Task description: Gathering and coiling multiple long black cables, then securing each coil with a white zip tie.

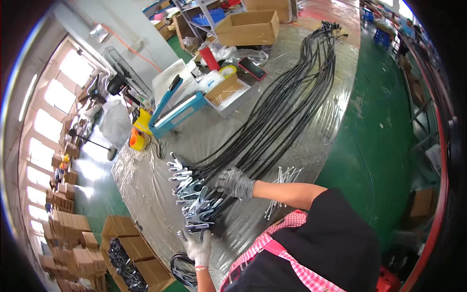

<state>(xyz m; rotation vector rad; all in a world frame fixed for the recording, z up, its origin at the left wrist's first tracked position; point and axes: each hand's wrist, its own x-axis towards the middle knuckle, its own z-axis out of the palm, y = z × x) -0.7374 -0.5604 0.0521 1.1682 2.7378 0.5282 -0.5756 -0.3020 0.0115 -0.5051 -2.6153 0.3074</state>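
Observation:
A long bundle of black cables [272,109] runs across the plastic-covered table. Silver metal clamps [187,187] are clustered at its near end. My right hand [236,183], in a grey glove, lies over the cables just behind the clamps, its fingers curled round some of them. Just below the nearest clamps is my left hand [198,249], in a pale glove, fingers spread and pointing at the clamp ends. Whether its fingertips touch a clamp I cannot tell. White cable ties [282,192] lie loose beside my right forearm.
Beside my left forearm lies a coil of black cable [182,270]. An open cardboard box [154,271] with dark parts stands at the lower left. Farther back are a blue case [180,114], a box of white ties [228,102], a phone [252,68], a red can [208,57] and an empty carton [247,28].

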